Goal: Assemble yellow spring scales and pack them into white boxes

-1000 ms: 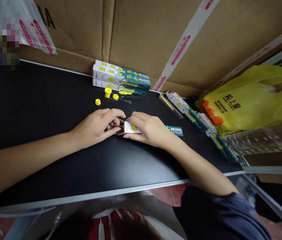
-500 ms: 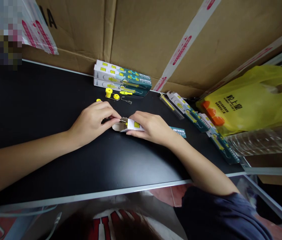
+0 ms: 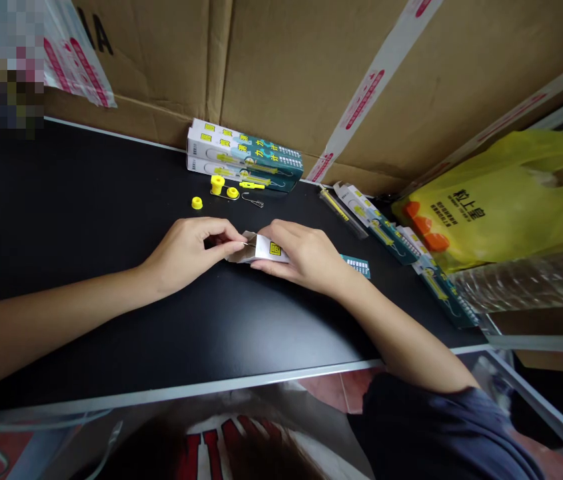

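Observation:
My right hand (image 3: 302,257) is wrapped round a small white and teal box (image 3: 265,248) lying on the black table, its flap end open toward the left. At that open end, the thumb and fingertips of my left hand (image 3: 196,252) pinch a thin metal piece (image 3: 248,244) that reaches into the box. The rest of that piece is hidden inside. Behind my hands lie a small yellow cap (image 3: 196,203), a yellow spool-like part (image 3: 217,185), a yellow ring (image 3: 232,193), a flat yellow piece (image 3: 252,186) and a metal hook with a spring (image 3: 253,200).
Stacked boxes (image 3: 244,157) stand against the cardboard wall (image 3: 161,60). At right are a clear tube with a yellow part (image 3: 342,212), more boxes (image 3: 378,223), a yellow plastic bag (image 3: 506,193) and a clear plastic-wrapped bundle (image 3: 526,280). The table's pale edge (image 3: 201,389) is nearest me.
The yellow part seen at the box opening has gone from sight, leaving a thin metal end showing. My left hand has shifted slightly, uncovering the small yellow cap.

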The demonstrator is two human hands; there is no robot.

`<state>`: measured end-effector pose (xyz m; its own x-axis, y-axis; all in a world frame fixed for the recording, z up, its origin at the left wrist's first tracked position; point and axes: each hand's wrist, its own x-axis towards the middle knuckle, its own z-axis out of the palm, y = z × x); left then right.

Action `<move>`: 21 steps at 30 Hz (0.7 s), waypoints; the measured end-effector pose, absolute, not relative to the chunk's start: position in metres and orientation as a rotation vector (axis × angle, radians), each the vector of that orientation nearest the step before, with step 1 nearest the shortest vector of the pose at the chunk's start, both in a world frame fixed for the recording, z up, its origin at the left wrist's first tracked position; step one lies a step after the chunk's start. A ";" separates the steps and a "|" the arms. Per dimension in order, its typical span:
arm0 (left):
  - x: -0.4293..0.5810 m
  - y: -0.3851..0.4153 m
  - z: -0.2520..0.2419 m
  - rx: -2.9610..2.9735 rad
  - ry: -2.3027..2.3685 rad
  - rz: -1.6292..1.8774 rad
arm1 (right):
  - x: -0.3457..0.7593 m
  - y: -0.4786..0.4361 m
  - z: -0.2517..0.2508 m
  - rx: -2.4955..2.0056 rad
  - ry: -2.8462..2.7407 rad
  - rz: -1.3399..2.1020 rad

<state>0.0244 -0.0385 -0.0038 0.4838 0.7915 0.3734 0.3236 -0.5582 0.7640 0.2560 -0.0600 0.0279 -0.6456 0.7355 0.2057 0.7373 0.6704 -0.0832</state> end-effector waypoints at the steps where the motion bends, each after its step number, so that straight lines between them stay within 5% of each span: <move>1: 0.025 -0.039 -0.004 2.141 0.917 0.977 | 0.255 -0.061 0.028 -1.194 -2.662 -0.020; 21: 0.018 -0.031 -0.010 2.628 0.561 0.945 | 0.251 -0.062 0.024 -1.133 -2.717 -0.026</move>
<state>0.0182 -0.0307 -0.0105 0.7085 0.4513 0.5425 0.2597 -0.8815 0.3943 0.2513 -0.0616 0.0245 -0.6871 0.7020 0.1875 0.7054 0.7063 -0.0594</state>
